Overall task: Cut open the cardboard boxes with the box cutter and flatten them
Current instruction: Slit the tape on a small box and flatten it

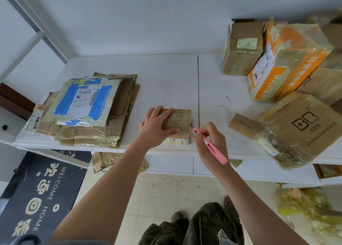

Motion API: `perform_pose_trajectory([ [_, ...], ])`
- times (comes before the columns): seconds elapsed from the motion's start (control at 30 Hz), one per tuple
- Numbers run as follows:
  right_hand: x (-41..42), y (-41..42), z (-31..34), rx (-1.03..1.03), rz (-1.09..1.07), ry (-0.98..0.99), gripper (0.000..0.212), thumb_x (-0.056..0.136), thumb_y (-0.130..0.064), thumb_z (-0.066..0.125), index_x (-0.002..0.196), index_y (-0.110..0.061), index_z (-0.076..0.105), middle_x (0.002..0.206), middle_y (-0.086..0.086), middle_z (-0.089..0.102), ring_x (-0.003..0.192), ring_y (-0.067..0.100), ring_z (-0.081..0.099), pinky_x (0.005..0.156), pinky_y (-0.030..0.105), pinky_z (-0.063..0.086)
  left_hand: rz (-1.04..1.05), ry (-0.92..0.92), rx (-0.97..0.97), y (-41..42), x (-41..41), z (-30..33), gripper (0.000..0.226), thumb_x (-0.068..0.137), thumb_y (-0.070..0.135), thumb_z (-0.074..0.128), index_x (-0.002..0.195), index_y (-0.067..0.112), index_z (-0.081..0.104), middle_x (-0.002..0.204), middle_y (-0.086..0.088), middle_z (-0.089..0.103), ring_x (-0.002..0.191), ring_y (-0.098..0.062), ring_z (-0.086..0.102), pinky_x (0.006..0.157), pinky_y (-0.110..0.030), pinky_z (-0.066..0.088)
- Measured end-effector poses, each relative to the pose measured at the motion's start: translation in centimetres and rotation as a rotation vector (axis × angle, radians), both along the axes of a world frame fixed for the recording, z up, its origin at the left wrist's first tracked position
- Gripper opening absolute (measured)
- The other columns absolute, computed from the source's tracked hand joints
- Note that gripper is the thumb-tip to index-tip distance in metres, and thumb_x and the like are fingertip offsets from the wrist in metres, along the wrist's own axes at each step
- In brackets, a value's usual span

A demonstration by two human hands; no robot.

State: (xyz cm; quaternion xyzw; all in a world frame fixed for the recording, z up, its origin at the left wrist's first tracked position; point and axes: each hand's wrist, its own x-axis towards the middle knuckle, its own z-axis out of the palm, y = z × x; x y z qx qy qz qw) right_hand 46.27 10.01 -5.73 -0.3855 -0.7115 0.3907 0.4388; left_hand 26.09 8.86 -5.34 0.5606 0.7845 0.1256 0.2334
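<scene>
Head view: pink box cutter (pixel 210 145) slants, blade toward small box (pixel 180 123).

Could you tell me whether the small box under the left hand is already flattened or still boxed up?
Still boxed up. The small taped box keeps its height, tape intact on top, while the left hand presses it and the pink box cutter blade meets its right edge.

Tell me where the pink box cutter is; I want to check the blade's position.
In the head view the pink box cutter is in the right hand, right of centre, its tip at the right edge of the small taped box under the left hand.
</scene>
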Motion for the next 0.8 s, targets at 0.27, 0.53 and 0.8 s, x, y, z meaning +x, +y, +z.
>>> perform_pose_trajectory([
  [0.27,1.3,-0.4,0.3,0.005,0.141,-0.04,0.018,0.095,-0.006,0.05,0.078,-0.001,0.044,0.061,0.013,0.047,0.05,0.011,0.04,0.051,0.01,0.032,0.006,-0.001,-0.005,-0.1,0.2,0.2,0.086,0.079,0.063,0.065,0.152,0.041,0.025,0.16,0.009,0.015,0.148,-0.016,-0.002,0.116,-0.053,0.011],
  [0.53,2.3,0.6,0.7,0.0,-0.052,0.071,0.016,0.094,-0.013,0.05,0.081,-0.004,0.045,0.063,0.014,0.054,0.056,0.032,0.059,0.046,0.041,0.045,0.203,0.239,-0.102,0.4,0.8,2.6,0.082,0.075,0.078,0.056,0.138,0.027,0.042,0.134,-0.009,0.041,0.131,-0.034,0.031,0.111,-0.047,0.024],
  [0.8,1.7,0.5,-0.1,-0.174,-0.115,0.148,0.021,0.097,0.001,0.05,0.085,-0.015,0.045,0.074,-0.001,0.061,0.073,0.031,0.064,0.064,0.064,0.053,0.383,0.092,-0.169,1.4,1.4,3.9,0.071,0.092,0.066,0.045,0.148,0.028,0.024,0.128,-0.012,0.058,0.108,-0.034,0.063,0.085,-0.046,0.055],
])
